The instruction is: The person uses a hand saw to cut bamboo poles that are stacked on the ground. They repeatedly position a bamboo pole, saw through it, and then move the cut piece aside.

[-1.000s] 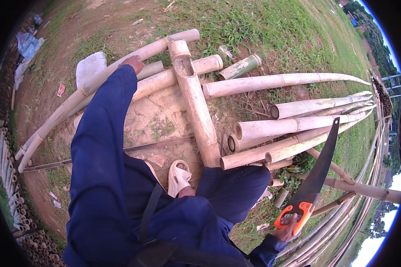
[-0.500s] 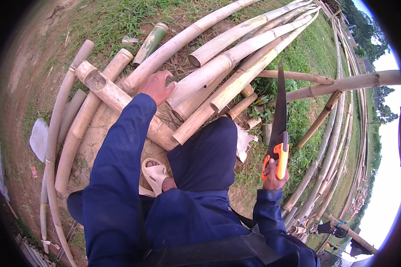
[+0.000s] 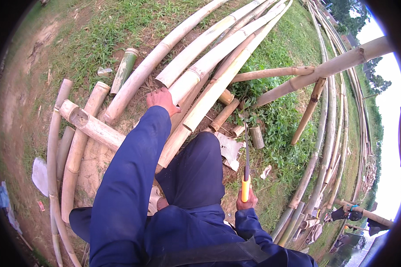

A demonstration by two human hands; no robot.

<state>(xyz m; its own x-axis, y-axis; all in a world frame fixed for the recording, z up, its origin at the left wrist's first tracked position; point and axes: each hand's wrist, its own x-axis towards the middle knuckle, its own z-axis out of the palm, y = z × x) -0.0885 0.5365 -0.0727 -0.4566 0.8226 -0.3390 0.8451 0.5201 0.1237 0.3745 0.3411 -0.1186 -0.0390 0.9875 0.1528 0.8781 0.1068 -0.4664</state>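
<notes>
My left hand (image 3: 163, 101) is closed on the near end of a pale bamboo pole (image 3: 196, 74), its fingers over the far side and the thumb at the cut end. This pole lies in a bundle with other long poles that fan away to the upper right. In my right hand (image 3: 247, 201) is a handsaw (image 3: 245, 188) with an orange-yellow handle. Its dark blade stands nearly edge-on, pointing away from me, apart from the bamboo. A notched bamboo piece (image 3: 93, 126) lies across other poles left of my left arm, partly hidden by the sleeve.
Short bamboo offcuts (image 3: 224, 115) and a striped scrap (image 3: 230, 150) lie beyond my knee. A raised bamboo rail (image 3: 325, 69) with a slanted prop (image 3: 308, 111) stands at right. Long poles (image 3: 327, 133) run along the right side. A green bamboo piece (image 3: 124, 71) rests on the grass.
My left hand has moved from beside the poles onto one pole's end and closed there. The saw has turned from broadside to nearly edge-on. The whole view has shifted.
</notes>
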